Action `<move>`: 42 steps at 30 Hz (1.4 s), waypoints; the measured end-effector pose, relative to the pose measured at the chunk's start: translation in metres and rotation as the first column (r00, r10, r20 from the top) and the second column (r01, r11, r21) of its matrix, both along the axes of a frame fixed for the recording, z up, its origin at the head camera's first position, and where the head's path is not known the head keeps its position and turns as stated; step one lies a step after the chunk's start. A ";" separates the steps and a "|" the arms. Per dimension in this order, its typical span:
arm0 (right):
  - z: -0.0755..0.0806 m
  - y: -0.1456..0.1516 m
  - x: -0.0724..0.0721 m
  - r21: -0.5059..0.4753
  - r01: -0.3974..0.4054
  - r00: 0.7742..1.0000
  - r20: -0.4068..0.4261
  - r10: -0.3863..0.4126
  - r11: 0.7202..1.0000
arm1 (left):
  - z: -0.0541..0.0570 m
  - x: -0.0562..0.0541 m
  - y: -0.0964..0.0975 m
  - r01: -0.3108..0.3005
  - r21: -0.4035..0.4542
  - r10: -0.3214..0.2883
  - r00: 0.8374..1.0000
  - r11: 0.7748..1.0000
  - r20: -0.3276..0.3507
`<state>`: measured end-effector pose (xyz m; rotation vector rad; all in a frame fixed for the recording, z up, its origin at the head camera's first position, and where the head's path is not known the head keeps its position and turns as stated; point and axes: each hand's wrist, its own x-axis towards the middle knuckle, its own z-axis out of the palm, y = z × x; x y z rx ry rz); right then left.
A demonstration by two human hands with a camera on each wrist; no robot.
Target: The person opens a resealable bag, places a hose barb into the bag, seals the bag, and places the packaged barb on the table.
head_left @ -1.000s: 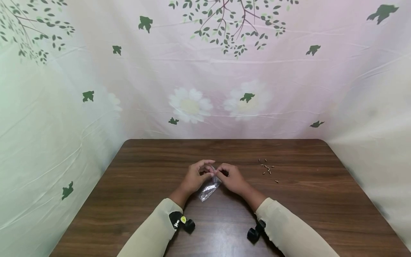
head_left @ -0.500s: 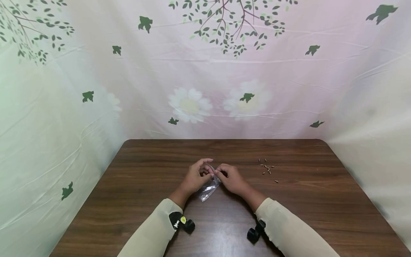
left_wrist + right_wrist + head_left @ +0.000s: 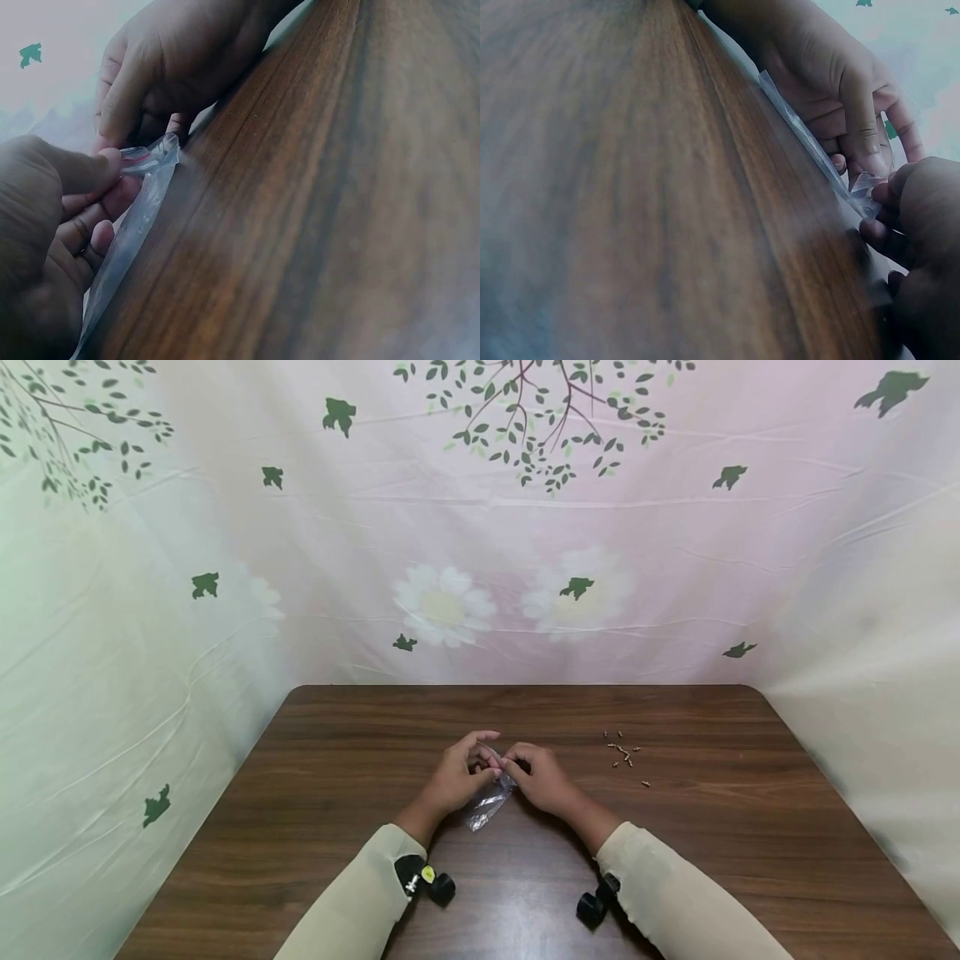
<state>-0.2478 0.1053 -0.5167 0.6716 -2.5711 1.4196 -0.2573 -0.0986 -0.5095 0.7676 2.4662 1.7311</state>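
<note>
Clear plastic bag [image 3: 489,807] is between the two hands, near the middle of the brown table [image 3: 337,793]. Left hand [image 3: 454,777] pinches its top edge with thumb and fingers. Right hand [image 3: 546,779] pinches the same top edge, just beside it. The rest of the bag slants down toward the person. Some tiny metal bits [image 3: 626,755] lie scattered on the table, past the right hand.

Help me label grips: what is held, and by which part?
A clear plastic bag: left hand and right hand both pinch it at its far end.
</note>
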 end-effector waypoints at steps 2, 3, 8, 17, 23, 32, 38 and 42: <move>0.000 0.000 0.000 -0.002 0.002 1.000 0.002 -0.002 1.000 | -0.001 -0.001 0.000 0.001 -0.003 -0.001 1.000 1.000 0.003; 0.000 0.000 0.000 -0.002 0.002 1.000 0.003 -0.002 1.000 | -0.001 -0.001 0.000 0.000 -0.005 0.000 1.000 1.000 0.003; 0.000 0.000 -0.001 -0.007 -0.005 1.000 0.013 0.005 1.000 | -0.001 -0.002 0.000 -0.006 -0.010 0.006 1.000 1.000 0.014; -0.001 0.000 -0.003 0.010 -0.003 1.000 0.029 0.003 1.000 | -0.001 -0.001 0.001 -0.022 -0.011 0.022 0.999 1.000 0.028; 0.001 0.000 -0.003 0.014 -0.020 1.000 -0.004 0.021 1.000 | 0.000 -0.001 0.002 -0.008 -0.015 0.008 1.000 1.000 0.026; 0.001 0.000 -0.002 0.027 -0.031 0.999 -0.031 0.032 0.999 | 0.000 -0.001 0.003 -0.016 -0.049 0.016 1.000 0.999 -0.014; 0.002 0.000 -0.001 0.041 -0.023 0.999 -0.032 0.024 0.999 | 0.003 0.002 0.006 -0.038 -0.099 0.034 0.998 0.994 -0.044; 0.001 0.001 -0.002 0.032 -0.033 0.998 -0.052 0.035 0.999 | 0.004 0.002 0.008 -0.041 -0.102 0.037 0.998 0.994 -0.049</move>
